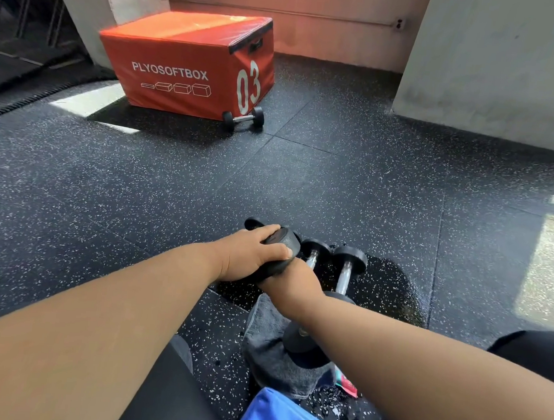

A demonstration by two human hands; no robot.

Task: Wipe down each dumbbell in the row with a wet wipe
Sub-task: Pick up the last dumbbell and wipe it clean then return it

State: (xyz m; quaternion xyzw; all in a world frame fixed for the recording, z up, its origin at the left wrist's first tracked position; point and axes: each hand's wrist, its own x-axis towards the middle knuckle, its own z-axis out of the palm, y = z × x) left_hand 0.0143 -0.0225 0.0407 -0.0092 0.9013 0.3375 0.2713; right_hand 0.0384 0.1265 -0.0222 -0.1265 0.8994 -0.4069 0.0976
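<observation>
Three black dumbbells with steel handles lie side by side on the floor in front of me. My left hand (250,255) grips the far head of the leftmost dumbbell (285,241), thumb on its face and fingers over its rim. My right hand (292,283) reaches in just under that head; its fingers are hidden, and no wipe shows. To the right lie the middle dumbbell (313,249) and the right dumbbell (346,269), untouched. A fourth dumbbell (243,118) rests far off against the red box.
A red foam box (180,64) marked PLYOSOFTBOX 03 stands at the back. A grey towel (268,355) lies under the near dumbbell heads, beside a red-green packet (346,384) and a blue bag (282,414). The floor around the dumbbells looks wet. White walls rise at right.
</observation>
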